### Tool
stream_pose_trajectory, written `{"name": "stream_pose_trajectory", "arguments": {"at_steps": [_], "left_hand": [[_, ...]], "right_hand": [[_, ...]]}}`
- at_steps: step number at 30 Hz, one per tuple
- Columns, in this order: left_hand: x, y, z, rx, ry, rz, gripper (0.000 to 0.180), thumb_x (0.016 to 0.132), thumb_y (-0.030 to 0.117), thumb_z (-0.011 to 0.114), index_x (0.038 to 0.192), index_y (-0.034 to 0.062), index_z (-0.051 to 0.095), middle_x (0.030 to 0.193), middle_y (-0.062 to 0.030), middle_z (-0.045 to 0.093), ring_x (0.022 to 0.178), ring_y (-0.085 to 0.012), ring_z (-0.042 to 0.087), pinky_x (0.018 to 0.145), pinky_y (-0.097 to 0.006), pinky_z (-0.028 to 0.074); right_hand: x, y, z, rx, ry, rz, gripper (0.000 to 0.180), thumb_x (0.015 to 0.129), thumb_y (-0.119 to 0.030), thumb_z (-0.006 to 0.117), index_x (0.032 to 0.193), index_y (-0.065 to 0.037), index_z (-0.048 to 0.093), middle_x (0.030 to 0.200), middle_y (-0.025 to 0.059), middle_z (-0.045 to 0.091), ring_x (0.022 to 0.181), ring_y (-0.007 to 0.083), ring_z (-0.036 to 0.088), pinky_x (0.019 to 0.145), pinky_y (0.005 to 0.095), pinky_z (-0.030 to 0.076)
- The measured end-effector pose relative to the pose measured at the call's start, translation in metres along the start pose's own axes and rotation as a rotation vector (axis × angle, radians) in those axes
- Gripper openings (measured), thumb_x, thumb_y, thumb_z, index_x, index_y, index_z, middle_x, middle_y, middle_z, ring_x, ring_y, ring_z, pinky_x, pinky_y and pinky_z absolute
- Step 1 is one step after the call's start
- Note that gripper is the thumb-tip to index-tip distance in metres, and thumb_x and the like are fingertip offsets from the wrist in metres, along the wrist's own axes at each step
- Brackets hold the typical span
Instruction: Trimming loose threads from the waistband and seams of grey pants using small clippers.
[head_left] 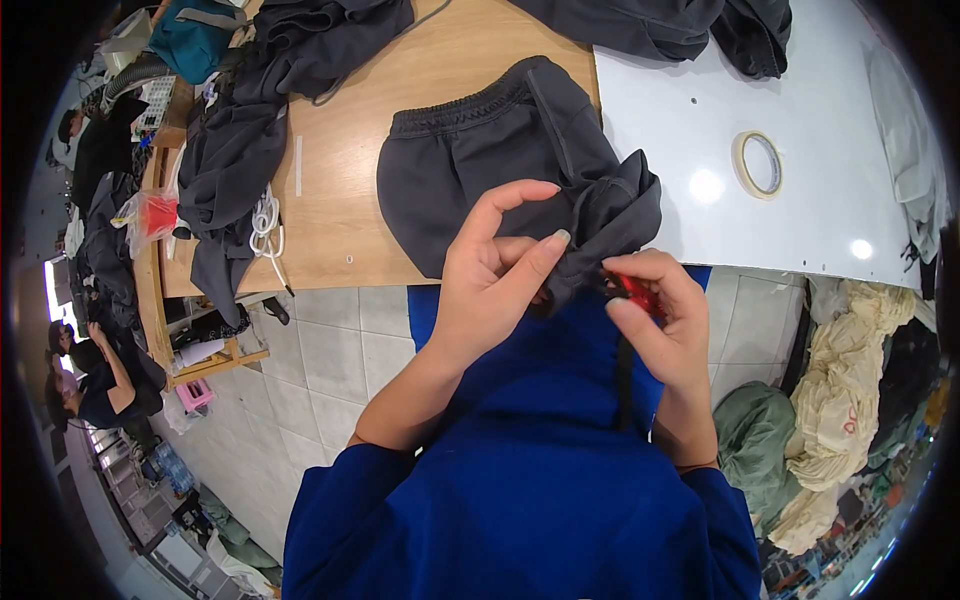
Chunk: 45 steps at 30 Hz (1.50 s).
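Note:
Dark grey pants (450, 165) with a gathered elastic waistband lie across the table's near edge, one leg bunched up toward me. My left hand (500, 265) is at this bunched end; its thumb and forefinger stand apart while the other fingers curl at the fabric, partly hidden by it. Between thumb and fingers, my right hand (665, 310) grips small red thread snips (635, 292), their dark tip pointing at the cloth. The blades are too small and covered to make out fully.
A tape roll (758, 165) lies on the white board (680, 120) at right. More dark garments (235, 150) are heaped at left and along the far side. A white cord (265, 230) hangs at the table's left. Cloth bundles (840, 400) sit at lower right; people (100, 375) work far left.

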<state>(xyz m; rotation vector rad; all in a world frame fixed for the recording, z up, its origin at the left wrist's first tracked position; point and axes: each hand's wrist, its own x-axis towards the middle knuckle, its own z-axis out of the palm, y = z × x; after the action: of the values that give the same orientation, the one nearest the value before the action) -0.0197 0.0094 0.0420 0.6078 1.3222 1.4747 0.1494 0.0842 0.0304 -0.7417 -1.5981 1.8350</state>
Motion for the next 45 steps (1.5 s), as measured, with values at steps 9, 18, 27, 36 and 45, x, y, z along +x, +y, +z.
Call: {"name": "stream_pose_trajectory", "arguments": {"at_steps": [9, 18, 27, 36, 45], "left_hand": [[-0.001, -0.002, 0.001, 0.036, 0.038, 0.053, 0.035, 0.089, 0.002, 0.055, 0.121, 0.0036, 0.043, 0.056, 0.0049, 0.050, 0.050, 0.0024, 0.037, 0.045, -0.016, 0.024], [-0.001, -0.005, 0.003, 0.021, 0.041, 0.053, 0.034, 0.088, 0.002, 0.055, 0.121, 0.0036, 0.044, 0.055, 0.0057, 0.049, 0.049, 0.0025, 0.036, 0.045, -0.016, 0.023], [0.000, -0.007, -0.004, 0.030, -0.030, 0.088, 0.034, 0.088, 0.002, 0.056, 0.120, 0.0033, 0.045, 0.055, 0.0058, 0.049, 0.050, 0.0018, 0.036, 0.046, -0.016, 0.024], [0.003, 0.004, -0.022, 0.780, -0.163, 0.481, 0.030, 0.066, 0.007, 0.075, 0.094, 0.0072, 0.066, 0.073, -0.0010, 0.055, 0.065, -0.0144, 0.049, 0.056, -0.025, 0.039], [0.002, -0.019, -0.020, 0.940, 0.256, 0.596, 0.023, 0.059, 0.001, 0.071, 0.078, 0.0090, 0.060, 0.075, -0.0037, 0.050, 0.068, -0.0216, 0.051, 0.057, -0.029, 0.041]], "right_hand": [[0.011, -0.014, 0.006, -0.494, 0.046, -0.267, 0.031, 0.063, -0.002, 0.076, 0.093, -0.002, 0.069, 0.080, 0.0094, 0.064, 0.066, 0.0153, 0.061, 0.059, 0.0226, 0.047], [0.011, -0.011, 0.008, -0.567, 0.083, -0.322, 0.027, 0.062, -0.003, 0.077, 0.088, -0.003, 0.070, 0.077, 0.0080, 0.065, 0.064, 0.0170, 0.060, 0.057, 0.0235, 0.047], [0.016, -0.009, 0.003, -0.479, 0.109, -0.304, 0.036, 0.062, -0.004, 0.076, 0.097, -0.006, 0.068, 0.075, 0.0061, 0.063, 0.064, 0.0143, 0.059, 0.056, 0.0236, 0.044], [0.018, 0.014, -0.012, -0.520, 0.103, -0.085, 0.024, 0.065, 0.004, 0.071, 0.083, -0.002, 0.057, 0.067, 0.0021, 0.057, 0.058, 0.0063, 0.051, 0.054, 0.0177, 0.039], [0.003, 0.017, -0.001, -0.634, 0.258, -0.480, 0.020, 0.071, 0.006, 0.071, 0.086, 0.000, 0.058, 0.080, 0.0066, 0.063, 0.068, 0.0070, 0.058, 0.061, 0.0174, 0.045]]}}
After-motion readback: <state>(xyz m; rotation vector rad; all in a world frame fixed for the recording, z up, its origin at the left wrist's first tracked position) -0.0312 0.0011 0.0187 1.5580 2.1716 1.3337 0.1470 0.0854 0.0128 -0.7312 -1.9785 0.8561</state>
